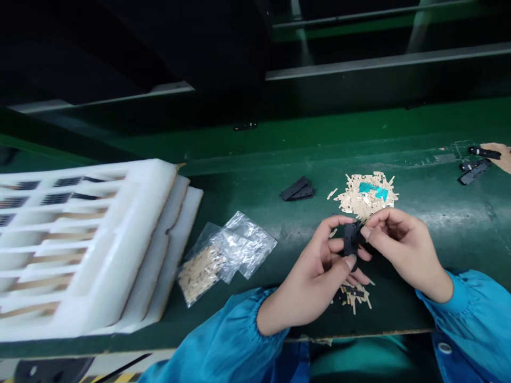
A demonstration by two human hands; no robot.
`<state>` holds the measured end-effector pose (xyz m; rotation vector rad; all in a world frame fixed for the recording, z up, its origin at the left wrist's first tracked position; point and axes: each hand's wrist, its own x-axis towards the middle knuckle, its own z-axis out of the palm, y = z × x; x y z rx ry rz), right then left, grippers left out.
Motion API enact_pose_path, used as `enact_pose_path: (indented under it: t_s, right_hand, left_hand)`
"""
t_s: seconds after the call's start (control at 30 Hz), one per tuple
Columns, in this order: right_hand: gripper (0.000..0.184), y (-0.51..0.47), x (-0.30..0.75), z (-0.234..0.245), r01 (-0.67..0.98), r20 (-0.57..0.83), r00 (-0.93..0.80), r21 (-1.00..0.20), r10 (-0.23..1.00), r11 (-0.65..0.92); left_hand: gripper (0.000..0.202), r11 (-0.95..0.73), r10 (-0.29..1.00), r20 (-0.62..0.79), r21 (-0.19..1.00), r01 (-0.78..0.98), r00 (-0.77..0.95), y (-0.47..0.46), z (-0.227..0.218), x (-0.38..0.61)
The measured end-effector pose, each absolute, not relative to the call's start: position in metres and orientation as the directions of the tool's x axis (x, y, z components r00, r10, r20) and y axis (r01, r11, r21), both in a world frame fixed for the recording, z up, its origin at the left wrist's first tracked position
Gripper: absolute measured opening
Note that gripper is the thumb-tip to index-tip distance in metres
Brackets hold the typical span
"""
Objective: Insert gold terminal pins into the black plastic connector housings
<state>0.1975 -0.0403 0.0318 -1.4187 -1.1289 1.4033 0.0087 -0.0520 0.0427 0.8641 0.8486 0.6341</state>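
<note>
- Head view, hands: the left hand and the right hand meet above a green workbench, close to its near edge.
- The black flat part is held upright between them, just above the bench.
- Left grip: the fingers curl behind the part and the thumb presses against its lower end, so the hand is closed around it.
- Right grip: the thumb and index finger are pressed together in a pinch at the part's upper right edge. Whether they hold the part alone or also a thin strip on it is too small to tell.
- Nearest the hands: a heap of beige paper strips with teal film scraps lies just beyond the fingers, and a smaller heap of beige and black scraps lies below the hands.
- Farther along the bench: a small stack of black parts sits left of the large heap, and more black parts lie near a piece of brown paper at the right edge.
- Left side: a clear plastic bag holds beige strips and lies beside stacked white foam trays.
- Blue sleeves are gathered at both wrists.
</note>
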Motion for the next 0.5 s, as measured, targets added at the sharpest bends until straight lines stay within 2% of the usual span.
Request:
enact_pose_path:
  t_s: [0.2,0.5]
  right_hand:
    - [0.015,-0.0341,0.2005,0.0373,-0.057,-0.354,-0.283,-0.921,0.891,-0.384]
    - [0.019,-0.0345,0.1998,0.0381,-0.071,-0.394,-0.305,-0.898,0.867,-0.433]
  left_hand:
    - [0.042,0.515,0.762,-0.379,0.846,-0.136,0.525,-0.0496,0.0429,0.0094]
    - [0.041,0.503,0.763,-0.385,0.858,-0.103,0.518,-0.0509,0.0460,0.0108]
